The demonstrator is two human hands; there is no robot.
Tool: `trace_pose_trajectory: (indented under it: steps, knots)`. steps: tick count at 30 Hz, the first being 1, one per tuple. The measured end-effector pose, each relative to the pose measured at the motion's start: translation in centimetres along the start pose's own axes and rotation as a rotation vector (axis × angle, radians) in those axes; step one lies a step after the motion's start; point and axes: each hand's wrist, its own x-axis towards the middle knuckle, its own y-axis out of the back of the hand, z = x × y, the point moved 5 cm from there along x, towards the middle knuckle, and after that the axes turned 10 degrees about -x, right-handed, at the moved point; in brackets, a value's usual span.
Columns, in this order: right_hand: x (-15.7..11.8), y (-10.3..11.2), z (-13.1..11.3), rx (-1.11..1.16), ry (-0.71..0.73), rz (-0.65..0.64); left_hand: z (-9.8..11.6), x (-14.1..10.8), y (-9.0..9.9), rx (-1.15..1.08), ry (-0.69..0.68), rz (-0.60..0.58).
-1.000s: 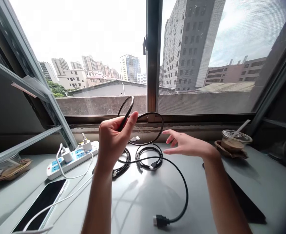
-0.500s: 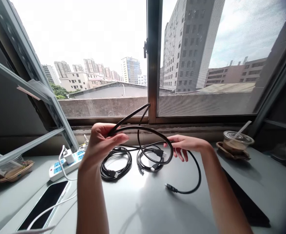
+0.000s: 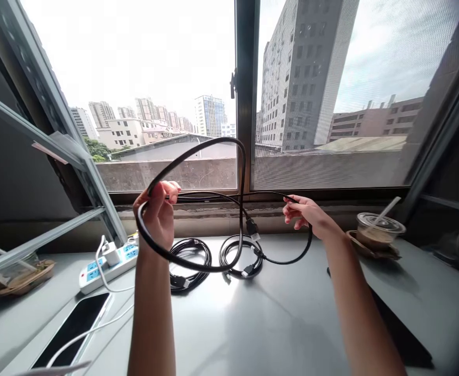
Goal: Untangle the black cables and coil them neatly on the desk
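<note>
In head cam we've L hand (image 3: 159,216) ctr-left, fingers curled round the black cable (image 3: 242,209), its big loop at frame ctr, & R hand (image 3: 306,213) right of ctr, fingers half-bent, loosely holding same cable, w/ two coils (image 3: 204,272) below ctr on the grey table (image 3: 284,329).

No text, label, brand, number or sign can be read here
</note>
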Motion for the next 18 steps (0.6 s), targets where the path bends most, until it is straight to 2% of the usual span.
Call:
trace_pose_trajectory:
  steps: [2, 4, 7, 9, 12, 15, 18]
  knots:
    - [0.2, 0.0, 0.0, 0.078, 0.004, 0.033, -0.3, 0.0, 0.4, 0.000, 0.053, 0.050]
    - [0.3, -0.2, -0.1, 0.156, 0.015, 0.043, -0.4, -0.1, 0.5, 0.087, 0.060, 0.026]
    - [0.2, -0.4, -0.6, 0.261, 0.053, 0.037, 0.0, -0.3, -0.3, 0.391, -0.054, -0.136]
    - [-0.2, -0.5, -1.3, 0.317, 0.088, 0.034, -0.2, -0.6, -1.0, 0.584, -0.048, -0.253]
    - [-1.0, -0.3, -2.5, 0.371, 0.141, 0.063, -1.2, -1.2, -1.5, 0.678, 0.124, -0.317]
    - [-2.0, 0.4, -3.8, 0.374, 0.232, 0.157, -2.0, -1.6, -1.3, 0.667, 0.308, -0.322]
    - [-2.9, 1.1, -4.6, 0.372, 0.314, 0.244, -2.3, -1.9, -1.0, 0.692, 0.462, -0.397]
